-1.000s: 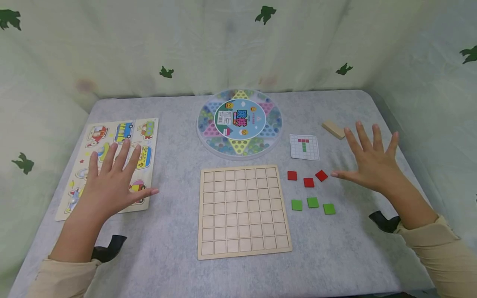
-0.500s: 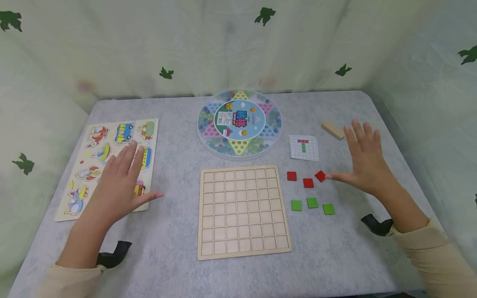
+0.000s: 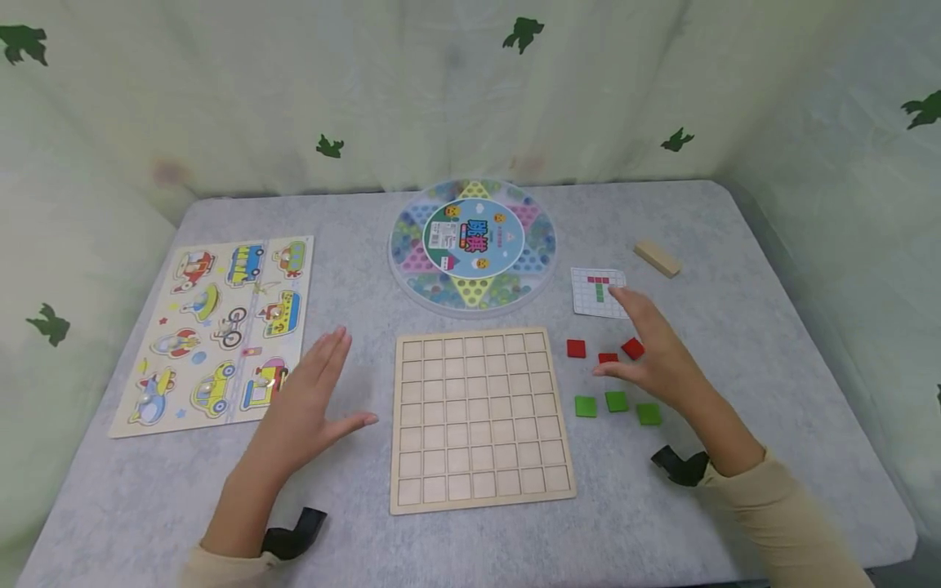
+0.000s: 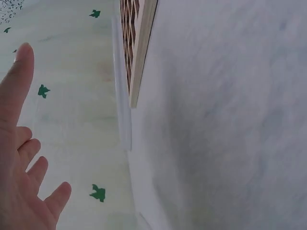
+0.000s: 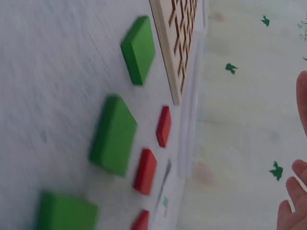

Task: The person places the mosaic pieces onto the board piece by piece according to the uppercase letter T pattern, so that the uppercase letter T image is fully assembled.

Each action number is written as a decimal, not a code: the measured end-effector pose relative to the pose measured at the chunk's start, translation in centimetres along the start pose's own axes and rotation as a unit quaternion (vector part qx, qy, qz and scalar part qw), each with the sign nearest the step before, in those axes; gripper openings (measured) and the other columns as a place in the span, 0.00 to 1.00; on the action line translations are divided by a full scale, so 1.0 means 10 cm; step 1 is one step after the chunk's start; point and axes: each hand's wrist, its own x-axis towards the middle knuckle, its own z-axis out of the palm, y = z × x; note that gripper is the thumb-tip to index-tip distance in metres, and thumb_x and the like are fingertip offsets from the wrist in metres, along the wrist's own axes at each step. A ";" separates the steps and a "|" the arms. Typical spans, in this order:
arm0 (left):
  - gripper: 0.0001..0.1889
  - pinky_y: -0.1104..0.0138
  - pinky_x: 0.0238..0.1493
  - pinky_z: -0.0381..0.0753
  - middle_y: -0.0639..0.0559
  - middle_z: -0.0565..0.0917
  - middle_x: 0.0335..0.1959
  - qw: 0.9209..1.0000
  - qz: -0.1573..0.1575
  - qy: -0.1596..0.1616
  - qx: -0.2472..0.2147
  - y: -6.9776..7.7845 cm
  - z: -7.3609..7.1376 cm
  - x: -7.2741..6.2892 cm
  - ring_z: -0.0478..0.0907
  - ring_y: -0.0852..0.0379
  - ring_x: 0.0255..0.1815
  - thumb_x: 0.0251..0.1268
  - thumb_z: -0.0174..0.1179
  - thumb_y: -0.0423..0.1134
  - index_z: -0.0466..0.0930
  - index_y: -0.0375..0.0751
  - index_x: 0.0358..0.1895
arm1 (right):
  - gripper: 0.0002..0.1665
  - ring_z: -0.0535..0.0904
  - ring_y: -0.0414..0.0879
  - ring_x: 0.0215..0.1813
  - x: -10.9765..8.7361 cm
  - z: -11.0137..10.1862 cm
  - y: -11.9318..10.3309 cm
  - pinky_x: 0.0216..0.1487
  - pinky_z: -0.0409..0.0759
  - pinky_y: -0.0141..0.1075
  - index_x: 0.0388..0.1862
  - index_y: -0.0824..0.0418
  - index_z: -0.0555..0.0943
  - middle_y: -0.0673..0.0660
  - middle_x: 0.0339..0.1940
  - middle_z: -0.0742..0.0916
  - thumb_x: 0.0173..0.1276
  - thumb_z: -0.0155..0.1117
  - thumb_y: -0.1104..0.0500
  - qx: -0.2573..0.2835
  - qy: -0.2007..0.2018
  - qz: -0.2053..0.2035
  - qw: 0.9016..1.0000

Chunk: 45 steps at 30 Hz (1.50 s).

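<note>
My left hand hovers between the picture puzzle board and the wooden grid board, its fingers extended and thumb spread, holding nothing. Over the red tiles is my right hand, thumb and fingers apart with nothing between them; it partly covers one red tile and the edge of the pattern card. That card shows a red and green T on a grid. Three green tiles lie in front of the red ones. In the right wrist view, a green tile and the grid board appear close up.
A round Chinese checkers box lies behind the grid board. At the back right is a small wooden block. Pale curtains with green leaf shapes surround the grey table.
Both hands have moved inward: the left from over the puzzle board toward the grid board, the right leftward over the red tiles. The tiles and boards have stayed put.
</note>
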 end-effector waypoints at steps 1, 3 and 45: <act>0.55 0.56 0.66 0.50 0.46 0.49 0.70 1.000 0.001 -0.005 -0.007 0.02 0.05 0.00 0.46 0.48 0.69 0.43 0.66 0.59 0.42 0.43 0.71 | 0.60 0.56 0.54 0.66 -0.01 0.04 -0.01 0.61 0.62 0.49 0.70 0.62 0.53 0.62 0.66 0.63 0.41 0.74 0.49 0.008 -0.005 0.005 1.000; 0.55 0.57 0.65 0.51 0.46 0.51 0.70 1.000 0.000 -0.015 -0.026 0.04 0.13 -0.01 0.47 0.48 0.69 0.43 0.67 0.57 0.43 0.42 0.71 | 0.59 0.58 0.54 0.65 -0.03 0.11 -0.02 0.59 0.64 0.50 0.69 0.62 0.55 0.61 0.66 0.64 0.39 0.77 0.57 0.024 -0.012 0.017 0.999; 0.40 0.52 0.61 0.56 0.45 0.61 0.66 0.979 -0.061 -0.088 -0.172 0.08 0.60 -0.11 0.56 0.45 0.65 0.49 0.66 0.48 0.60 0.38 0.66 | 0.27 0.68 0.53 0.56 -0.13 0.65 0.28 0.56 0.67 0.46 0.56 0.66 0.72 0.61 0.53 0.74 0.57 0.66 0.61 0.067 -0.050 0.128 0.988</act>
